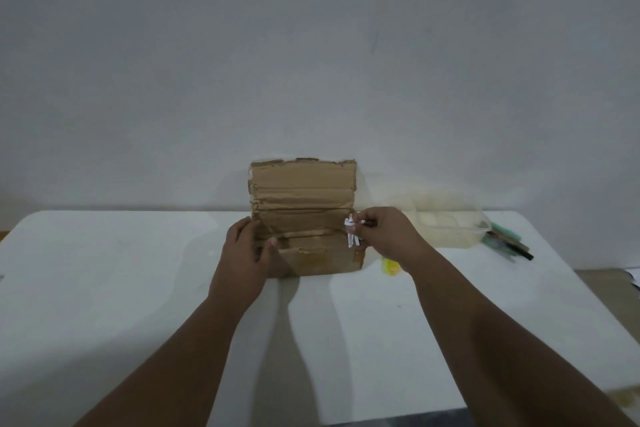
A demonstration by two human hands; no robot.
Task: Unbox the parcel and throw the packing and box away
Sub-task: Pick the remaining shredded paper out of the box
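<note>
Cardboard box (322, 255) is sitting on the white table (104, 270), toward the far edge at about 12 o'clock from the person, right by the wall (311, 45); lid flap (303, 187) is up and looks like it's leaning back on the wall, top edge pretty ragged. Left hand (244, 250) is on the box's 9 o'clock side; that grip is wrapped round the left end, thumb lying across the front top edge. Right hand (384, 232) is at the box's 3 o'clock corner; grip there is narrow, fingertips pinching a little white bit of shredded paper (351, 236) that hangs down against the corner. Off at 3 o'clock from the box there's a clear plastic tub (446, 225); further out the same way, a few pens (507, 244) near the table edge. Some small yellow thing (391, 266) peeks out under the right wrist, around 4 o'clock from the box; too blurry to say what it is.
</note>
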